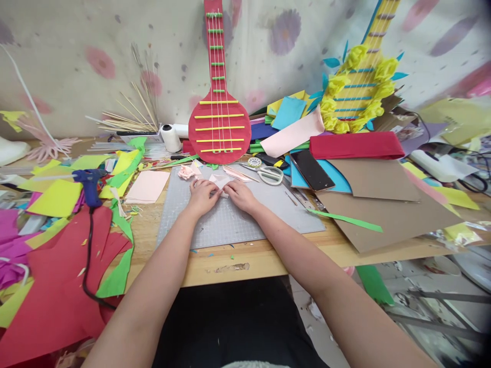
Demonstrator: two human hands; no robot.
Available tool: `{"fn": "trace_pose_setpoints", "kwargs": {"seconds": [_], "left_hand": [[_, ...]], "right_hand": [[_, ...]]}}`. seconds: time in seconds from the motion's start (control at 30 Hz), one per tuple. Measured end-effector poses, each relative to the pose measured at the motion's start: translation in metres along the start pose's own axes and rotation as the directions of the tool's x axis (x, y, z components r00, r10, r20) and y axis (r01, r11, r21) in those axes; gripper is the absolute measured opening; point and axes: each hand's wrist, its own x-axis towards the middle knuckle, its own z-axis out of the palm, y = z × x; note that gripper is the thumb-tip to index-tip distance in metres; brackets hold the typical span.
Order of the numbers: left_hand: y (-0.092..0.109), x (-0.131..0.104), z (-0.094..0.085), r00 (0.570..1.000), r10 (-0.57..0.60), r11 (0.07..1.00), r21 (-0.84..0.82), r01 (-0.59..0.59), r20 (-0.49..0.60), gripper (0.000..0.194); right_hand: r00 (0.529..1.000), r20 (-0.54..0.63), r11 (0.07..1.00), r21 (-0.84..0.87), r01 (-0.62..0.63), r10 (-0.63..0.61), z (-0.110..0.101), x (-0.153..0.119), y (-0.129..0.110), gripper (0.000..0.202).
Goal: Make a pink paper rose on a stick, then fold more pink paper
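Note:
Over the grey cutting mat (pixel 245 225), my left hand (pixel 203 196) and my right hand (pixel 240 195) meet, fingertips pinched on a small pale pink piece of paper (pixel 220 180). Part of that piece is hidden under my fingers. Just behind my left hand lies a pink paper rose (pixel 186 171). Beyond my right hand are some pink paper petals (pixel 237 174) and a pair of scissors (pixel 270 175) with pale handles. A stack of pink paper squares (pixel 147 186) sits left of the mat.
A red paper lute (pixel 219 128) stands upright behind the mat. A blue glue gun (pixel 89 185) with its cord rests among paper scraps on the left. On the right are a phone (pixel 312 169), brown cardboard (pixel 395 220) and a yellow flowered instrument (pixel 355 97).

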Motion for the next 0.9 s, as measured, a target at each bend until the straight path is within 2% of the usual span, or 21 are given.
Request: {"fn": "trace_pose_setpoints", "kwargs": {"seconds": [0.1,0.23,0.5,0.9], "left_hand": [[0.0038,0.0012,0.0005,0.999,-0.044,0.999,-0.004,0.044,-0.015,0.014],[0.0059,0.0018,-0.0004,0.995,-0.097,0.993,-0.067,0.095,-0.027,0.015],[0.0073,0.0052,-0.0003,0.985,-0.17,0.98,-0.109,0.169,-0.004,0.017],[0.0064,0.0063,0.0039,0.99,-0.142,0.987,-0.074,0.14,-0.018,0.019]], "right_hand": [[0.999,-0.041,1.0,0.011,-0.028,0.029,0.0004,-0.0021,-0.0031,0.012],[0.998,-0.062,1.0,-0.011,0.007,-0.008,0.0004,-0.0066,-0.0063,0.019],[0.997,-0.048,0.995,-0.086,0.058,-0.062,0.0012,-0.0073,-0.0041,0.018],[0.996,-0.013,0.98,-0.181,0.083,-0.087,-0.0016,-0.0088,-0.0078,0.014]]}}
